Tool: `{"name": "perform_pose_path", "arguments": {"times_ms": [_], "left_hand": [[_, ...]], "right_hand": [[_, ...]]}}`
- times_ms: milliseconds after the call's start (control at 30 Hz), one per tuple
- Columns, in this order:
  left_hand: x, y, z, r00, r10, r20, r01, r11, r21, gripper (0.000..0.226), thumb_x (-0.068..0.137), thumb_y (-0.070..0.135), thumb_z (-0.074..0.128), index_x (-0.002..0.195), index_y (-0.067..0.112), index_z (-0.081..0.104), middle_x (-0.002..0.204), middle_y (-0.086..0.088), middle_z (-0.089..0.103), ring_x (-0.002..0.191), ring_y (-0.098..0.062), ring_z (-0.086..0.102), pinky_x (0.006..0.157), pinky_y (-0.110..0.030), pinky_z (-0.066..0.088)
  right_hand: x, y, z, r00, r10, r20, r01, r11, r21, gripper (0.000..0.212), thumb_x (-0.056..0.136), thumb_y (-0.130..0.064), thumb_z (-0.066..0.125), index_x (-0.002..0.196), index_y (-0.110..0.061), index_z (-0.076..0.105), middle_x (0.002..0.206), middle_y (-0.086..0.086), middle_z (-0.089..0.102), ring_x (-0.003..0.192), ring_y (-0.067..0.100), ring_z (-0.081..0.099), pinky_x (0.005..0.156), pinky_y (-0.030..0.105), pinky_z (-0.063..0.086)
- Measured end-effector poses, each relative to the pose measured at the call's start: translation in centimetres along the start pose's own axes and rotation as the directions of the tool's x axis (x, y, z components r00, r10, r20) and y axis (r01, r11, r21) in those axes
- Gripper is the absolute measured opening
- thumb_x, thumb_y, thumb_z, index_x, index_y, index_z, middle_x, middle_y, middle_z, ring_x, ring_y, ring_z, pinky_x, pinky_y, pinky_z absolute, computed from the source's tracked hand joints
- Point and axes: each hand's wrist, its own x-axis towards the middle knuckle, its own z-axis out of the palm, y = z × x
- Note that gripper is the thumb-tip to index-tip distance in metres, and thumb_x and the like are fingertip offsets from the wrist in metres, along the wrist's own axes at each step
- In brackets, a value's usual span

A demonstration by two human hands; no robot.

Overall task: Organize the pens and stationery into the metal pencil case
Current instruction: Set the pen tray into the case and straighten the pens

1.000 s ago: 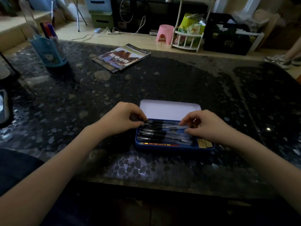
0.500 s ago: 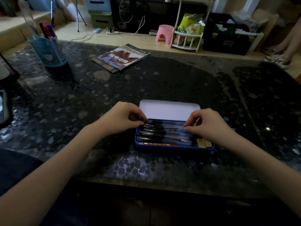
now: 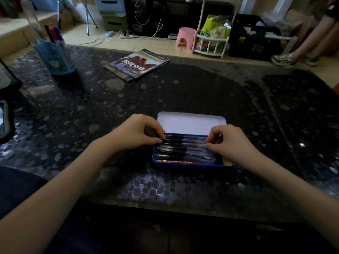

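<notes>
Both forearms bare, reaching forward and converging. I see the left hand [image 3: 135, 132] palm down, knuckles raised, fingers curled, fingertips [image 3: 161, 137] pinching something thin. Right hand [image 3: 231, 142] mirrors it: palm down, fingers curled inward, thumb and forefinger tips together. Hands well apart, wrists level, low.

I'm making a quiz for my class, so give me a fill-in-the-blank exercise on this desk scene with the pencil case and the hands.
1. The blue metal pencil case has its lid ____.
2. Both the left hand and the right hand pinch the ends of the same clear-barrelled black pen, which lies ____ the case.
3. The light blue plastic pen holder stands at the far ____ of the dark speckled table.
4. The glossy magazine lies ____ on the table.

Missing words: open; in; left; flat
</notes>
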Motion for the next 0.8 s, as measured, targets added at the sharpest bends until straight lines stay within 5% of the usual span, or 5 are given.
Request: {"name": "perform_pose_path", "arguments": {"times_ms": [267,567,800], "left_hand": [[-0.1,0.1,0.1,1.000,-0.012,0.013,0.012,0.998,0.064,0.020,0.074,0.013,0.076,0.084,0.029,0.073,0.095,0.014,0.067,0.090,0.002,0.060,0.075,-0.009,0.044],[-0.2,0.3,0.3,1.000,-0.017,-0.010,0.018,0.998,0.068,0.019,0.073,0.012,0.077,0.081,0.029,0.072,0.094,0.010,0.068,0.087,-0.002,0.062,0.075,-0.013,0.047],[-0.2,0.5,0.4,0.999,-0.034,-0.021,0.035,0.997,0.073,0.021,0.072,0.013,0.078,0.078,0.031,0.071,0.094,0.012,0.068,0.087,-0.001,0.061,0.073,-0.008,0.042]], "right_hand": [[-0.2,-0.1,0.1,1.000,-0.027,0.000,0.027,1.000,0.015,0.012,0.078,-0.016,0.073,0.073,-0.021,0.064,0.074,-0.008,0.065,0.065,0.001,0.058,0.057,0.010,0.043],[-0.5,-1.4,-1.6,0.985,-0.073,0.159,0.092,0.988,-0.120,0.007,0.081,-0.023,0.072,0.077,-0.028,0.069,0.067,-0.017,0.059,0.061,-0.004,0.053,0.054,0.007,0.037],[-0.7,-1.6,-1.2,0.981,-0.077,0.179,0.122,0.959,-0.255,0.013,0.085,-0.022,0.066,0.096,-0.025,0.073,0.080,-0.009,0.063,0.072,0.006,0.057,0.069,0.023,0.047]]}}
